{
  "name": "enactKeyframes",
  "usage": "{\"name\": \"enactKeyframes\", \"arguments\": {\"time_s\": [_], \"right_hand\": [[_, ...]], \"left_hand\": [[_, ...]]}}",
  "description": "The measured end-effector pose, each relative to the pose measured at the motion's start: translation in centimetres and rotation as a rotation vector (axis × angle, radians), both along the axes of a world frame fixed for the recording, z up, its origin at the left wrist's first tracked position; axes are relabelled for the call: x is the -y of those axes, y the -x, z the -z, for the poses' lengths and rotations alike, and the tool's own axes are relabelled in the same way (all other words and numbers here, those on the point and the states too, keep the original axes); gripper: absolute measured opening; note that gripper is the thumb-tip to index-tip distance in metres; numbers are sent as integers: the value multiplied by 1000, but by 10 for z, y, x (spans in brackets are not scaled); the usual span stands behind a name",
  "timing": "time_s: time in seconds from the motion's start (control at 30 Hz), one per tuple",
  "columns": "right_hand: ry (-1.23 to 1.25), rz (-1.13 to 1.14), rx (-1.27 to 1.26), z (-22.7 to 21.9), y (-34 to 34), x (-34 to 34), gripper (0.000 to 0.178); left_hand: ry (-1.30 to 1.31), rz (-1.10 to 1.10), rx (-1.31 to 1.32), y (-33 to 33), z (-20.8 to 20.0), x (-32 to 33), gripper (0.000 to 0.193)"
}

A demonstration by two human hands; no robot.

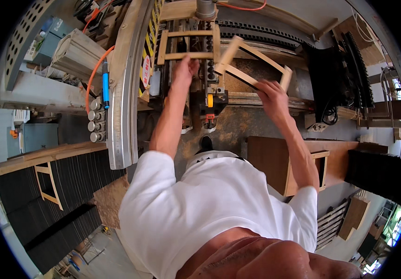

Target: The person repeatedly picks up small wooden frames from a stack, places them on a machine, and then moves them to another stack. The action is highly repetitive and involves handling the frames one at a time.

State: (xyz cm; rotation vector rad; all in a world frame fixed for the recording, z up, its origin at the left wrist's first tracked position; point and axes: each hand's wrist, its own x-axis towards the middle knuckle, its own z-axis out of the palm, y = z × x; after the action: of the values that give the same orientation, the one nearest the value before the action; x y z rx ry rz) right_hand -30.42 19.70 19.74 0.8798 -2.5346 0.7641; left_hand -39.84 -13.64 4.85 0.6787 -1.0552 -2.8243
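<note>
A pale wooden frame [199, 55] lies across the machine's rails in front of me. My left hand [185, 70] is at its near bar, the fingers curled against the wood and slightly blurred. A second wooden frame [241, 74], tilted, hangs to the right of the first. My right hand [273, 96] grips it by its near right corner, fingers closed round the bar. Its far left end is close to the first frame's right side; whether they touch I cannot tell.
A metal beam [119, 135] with a striped strip runs along my left, a blue pen-shaped tool [106, 86] beside it. Another wooden frame [46, 182] lies on the dark stack at left. A brown panel [268, 160] stands at right, with a frame [322, 169] near my right forearm.
</note>
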Motion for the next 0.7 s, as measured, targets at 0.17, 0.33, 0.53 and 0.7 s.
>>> {"name": "enactKeyframes", "arguments": {"time_s": [0.17,0.33,0.53,0.7], "right_hand": [[-57,-275,-31,34,89,98,26],[-139,-385,-92,70,144,185,29],[-228,-362,-88,88,187,203,31],[-322,-328,-160,86,215,214,34]], "left_hand": [[64,89,33,-141,-24,-35,20],[100,40,113,-245,-30,-47,21],[96,-129,187,-321,-41,-67,18],[0,-306,229,-359,-42,-87,15]]}}
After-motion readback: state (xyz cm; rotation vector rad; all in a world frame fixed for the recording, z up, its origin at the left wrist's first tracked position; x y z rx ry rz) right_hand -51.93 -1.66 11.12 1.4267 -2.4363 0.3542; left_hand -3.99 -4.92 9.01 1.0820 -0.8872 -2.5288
